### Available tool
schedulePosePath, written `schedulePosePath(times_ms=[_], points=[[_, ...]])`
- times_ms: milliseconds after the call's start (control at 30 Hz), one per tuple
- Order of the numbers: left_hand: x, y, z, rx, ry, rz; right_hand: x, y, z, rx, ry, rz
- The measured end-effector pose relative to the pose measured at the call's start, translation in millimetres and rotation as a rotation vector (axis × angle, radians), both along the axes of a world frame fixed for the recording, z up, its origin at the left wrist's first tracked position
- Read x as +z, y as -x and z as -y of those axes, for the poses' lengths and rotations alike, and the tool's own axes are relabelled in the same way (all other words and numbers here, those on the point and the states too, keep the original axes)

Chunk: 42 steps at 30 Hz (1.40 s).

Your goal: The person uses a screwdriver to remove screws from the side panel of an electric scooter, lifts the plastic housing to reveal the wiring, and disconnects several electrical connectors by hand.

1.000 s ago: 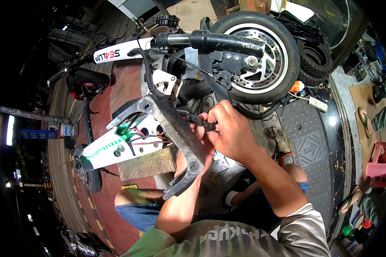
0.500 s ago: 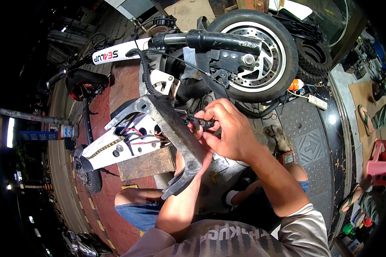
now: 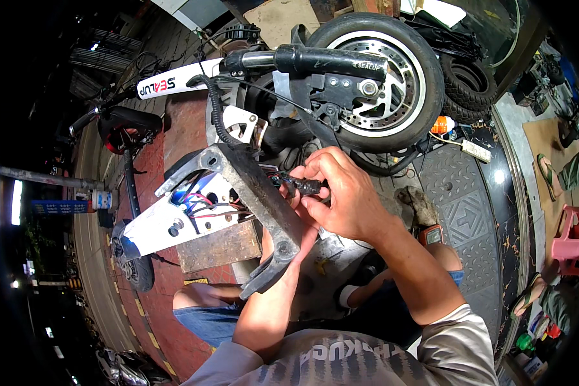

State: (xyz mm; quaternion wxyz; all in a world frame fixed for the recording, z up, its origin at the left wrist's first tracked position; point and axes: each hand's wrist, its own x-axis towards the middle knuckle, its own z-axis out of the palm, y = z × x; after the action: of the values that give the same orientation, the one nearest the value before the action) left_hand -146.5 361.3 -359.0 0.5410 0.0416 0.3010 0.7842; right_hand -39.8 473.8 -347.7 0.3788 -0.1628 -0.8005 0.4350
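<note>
My right hand (image 3: 344, 196) is closed, thumb and fingers pinching a dark wrapped wire bundle (image 3: 310, 186). My left hand (image 3: 297, 199), mostly behind the dark grimy metal bracket (image 3: 260, 212), has its fingers round the same bundle. The bracket's forked ends point left and down. A white frame piece (image 3: 145, 228) with red, blue and dark wires (image 3: 193, 202) joins the bracket and lies over a worn wooden block (image 3: 215, 251). Just beyond my hands are a black corrugated conduit (image 3: 213, 112) and a white scooter stem (image 3: 167, 81).
A front wheel (image 3: 412, 122) with disc lies at the top, spare tyres (image 3: 469, 87) to its right. A grey floor plate (image 3: 453, 225), a white power strip (image 3: 475, 150), a pink stool (image 3: 570, 241) and another person's sandalled foot (image 3: 545, 180) are at the right. A second scooter (image 3: 132, 128) stands left.
My fingers have shifted slightly upward on the bundle, more of which now shows. The light on the white frame has turned from green to blue. The view has shifted a little.
</note>
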Motion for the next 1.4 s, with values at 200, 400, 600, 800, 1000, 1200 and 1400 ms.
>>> schedulePosePath(times_ms=[200, 400, 600, 800, 1000, 1200, 1400], points=[[-1.0, -2.1, -0.2, 0.063, 0.025, -0.018, 2.0, -0.3, 0.2, 0.001, 0.007, -0.015], [2.7, -7.9, -1.7, 0.119, 0.045, 0.000, 4.9, -2.4, -0.7, -0.012, 0.017, -0.033], [10.1, -7.8, -0.9, 0.131, 0.065, 0.083, 7.9, -0.4, 2.1, -0.060, 0.013, -0.061], [5.2, -5.9, 3.2, 0.098, -0.008, 0.017, 5.7, 11.4, 8.3, -0.146, 0.040, 0.000], [4.0, -8.3, -1.1, 0.148, 0.061, 0.000, 15.7, 13.9, 10.4, -0.184, 0.138, 0.086], [-1.9, -6.5, -0.4, 0.130, 0.041, -0.005, 15.3, 16.5, 11.0, -0.125, 0.207, 0.156], [-14.8, 1.2, 0.5, 0.107, -0.036, 0.033, 14.7, 8.2, 7.2, 0.061, 0.246, 0.086]])
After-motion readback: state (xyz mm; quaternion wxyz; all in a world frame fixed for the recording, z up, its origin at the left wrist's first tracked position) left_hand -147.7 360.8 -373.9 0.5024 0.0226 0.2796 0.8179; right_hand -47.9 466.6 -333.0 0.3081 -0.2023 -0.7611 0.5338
